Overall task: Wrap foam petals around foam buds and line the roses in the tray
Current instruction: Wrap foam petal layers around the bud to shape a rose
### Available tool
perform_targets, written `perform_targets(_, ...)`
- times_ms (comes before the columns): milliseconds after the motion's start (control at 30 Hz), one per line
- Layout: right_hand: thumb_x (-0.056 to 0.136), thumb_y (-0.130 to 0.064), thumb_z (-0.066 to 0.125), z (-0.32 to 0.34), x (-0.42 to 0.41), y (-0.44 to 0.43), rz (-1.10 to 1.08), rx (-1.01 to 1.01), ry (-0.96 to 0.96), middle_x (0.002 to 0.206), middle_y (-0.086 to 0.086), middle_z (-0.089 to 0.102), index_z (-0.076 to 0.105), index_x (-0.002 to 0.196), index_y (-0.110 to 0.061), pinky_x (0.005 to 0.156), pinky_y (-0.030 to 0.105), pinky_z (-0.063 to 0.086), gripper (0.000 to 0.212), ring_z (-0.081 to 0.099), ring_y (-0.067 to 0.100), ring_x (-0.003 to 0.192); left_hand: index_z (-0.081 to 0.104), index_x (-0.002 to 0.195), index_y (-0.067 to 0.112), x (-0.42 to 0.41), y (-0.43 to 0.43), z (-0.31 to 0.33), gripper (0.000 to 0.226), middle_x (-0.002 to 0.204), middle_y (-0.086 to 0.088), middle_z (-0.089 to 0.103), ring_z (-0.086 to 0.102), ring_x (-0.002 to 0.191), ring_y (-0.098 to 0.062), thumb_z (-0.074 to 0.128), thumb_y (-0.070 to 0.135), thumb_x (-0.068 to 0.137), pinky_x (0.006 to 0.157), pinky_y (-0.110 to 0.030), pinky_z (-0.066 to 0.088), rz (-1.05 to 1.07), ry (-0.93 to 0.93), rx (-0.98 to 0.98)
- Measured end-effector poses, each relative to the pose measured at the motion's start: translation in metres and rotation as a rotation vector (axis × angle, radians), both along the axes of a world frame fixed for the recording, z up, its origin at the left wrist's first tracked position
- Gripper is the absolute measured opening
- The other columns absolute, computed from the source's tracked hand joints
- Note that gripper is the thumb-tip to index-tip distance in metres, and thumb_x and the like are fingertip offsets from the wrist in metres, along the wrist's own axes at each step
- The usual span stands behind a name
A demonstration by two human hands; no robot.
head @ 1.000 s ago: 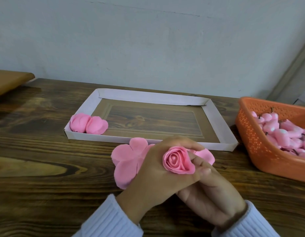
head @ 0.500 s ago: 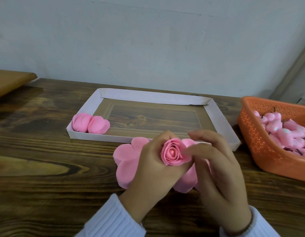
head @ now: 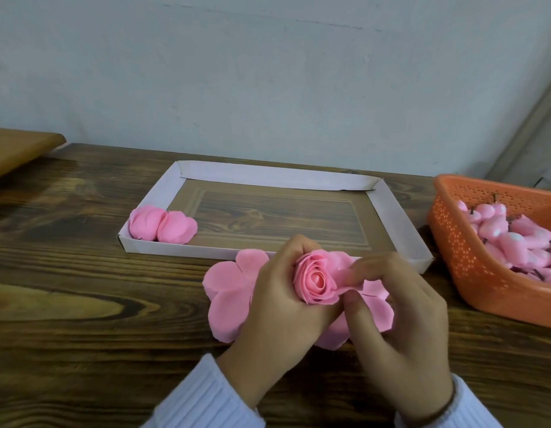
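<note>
The left hand [head: 280,304] grips the base of a half-wrapped pink foam rose [head: 312,281], spiral upward. The right hand [head: 400,319] pinches one loose outer petal [head: 343,281] beside it, likely to fold it on. Flat pink foam petal sheets [head: 227,288] lie under both hands. Beyond the left hand, two finished pink roses [head: 161,225] touch in the white cardboard tray [head: 181,251], starting a row; beyond the right, an orange mesh basket [head: 459,251] keeps buds [head: 512,245] handy.
</note>
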State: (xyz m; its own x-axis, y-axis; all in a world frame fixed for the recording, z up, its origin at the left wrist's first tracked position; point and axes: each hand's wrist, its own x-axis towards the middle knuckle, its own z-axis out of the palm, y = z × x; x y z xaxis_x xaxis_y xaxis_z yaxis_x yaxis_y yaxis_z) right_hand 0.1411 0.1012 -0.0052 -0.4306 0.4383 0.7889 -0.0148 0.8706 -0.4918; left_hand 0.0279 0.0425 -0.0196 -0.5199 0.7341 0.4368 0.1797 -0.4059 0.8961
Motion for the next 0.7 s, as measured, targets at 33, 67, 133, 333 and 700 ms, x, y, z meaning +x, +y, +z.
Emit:
perform_targets(33, 0.076, -0.011, 0.049, 0.0005, 0.0000, -0.0001, 0.024, -0.006, -0.008, 0.086, -0.005, 0.062, 0.061, 0.085, -0.020, 0.072, 0.021, 0.046, 0.018, 0.061, 0.011, 0.084, 0.056, 0.079, 0.018, 0.0008, -0.0003, 0.0008, 0.034, 0.070, -0.005, 0.062, 0.058, 0.067, -0.035, 0.079, 0.031, 0.058, 0.062, -0.054, 0.050, -0.011, -0.022, 0.006)
perform_targets(67, 0.075, -0.010, 0.048, 0.0010, 0.0000, 0.0000, 0.048, -0.009, -0.020, 0.086, -0.004, 0.063, 0.063, 0.084, -0.016, 0.072, 0.021, 0.046, 0.019, 0.062, 0.013, 0.083, 0.057, 0.077, 0.020, 0.0014, -0.0003, 0.0018, 0.031, 0.070, -0.004, 0.062, 0.058, 0.068, -0.035, 0.079, 0.031, 0.057, 0.064, -0.056, 0.049, -0.028, -0.043, 0.012)
perform_targets(133, 0.074, -0.010, 0.046, 0.0000, 0.0005, 0.0007, 0.061, -0.021, -0.045, 0.085, -0.001, 0.065, 0.068, 0.082, -0.009, 0.070, 0.026, 0.049, 0.023, 0.063, 0.018, 0.081, 0.061, 0.074, 0.029, 0.0023, -0.0001, 0.0031, 0.025, 0.072, 0.004, 0.065, 0.061, 0.071, -0.024, 0.079, 0.030, 0.058, 0.068, -0.055, 0.050, -0.068, -0.067, 0.016)
perform_targets(333, 0.072, -0.020, 0.047, -0.0033, 0.0029, 0.0015, -0.076, -0.098, -0.032, 0.076, -0.010, 0.068, 0.068, 0.083, -0.019, 0.065, 0.017, 0.049, 0.023, 0.065, 0.003, 0.070, 0.060, 0.082, 0.035, 0.0036, -0.0010, 0.0010, 0.024, 0.079, 0.007, 0.067, 0.065, 0.075, -0.018, 0.077, 0.035, 0.064, 0.066, -0.047, 0.055, -0.048, 0.050, 0.007)
perform_targets(700, 0.081, -0.015, 0.055, -0.0026, 0.0008, 0.0022, 0.002, -0.127, 0.073, 0.084, -0.019, 0.065, 0.060, 0.086, -0.024, 0.070, 0.011, 0.047, 0.012, 0.065, 0.000, 0.079, 0.058, 0.074, 0.024, 0.0023, -0.0022, 0.0016, 0.016, 0.074, 0.008, 0.067, 0.064, 0.070, -0.014, 0.073, 0.025, 0.069, 0.063, -0.030, 0.053, -0.016, 0.156, 0.053)
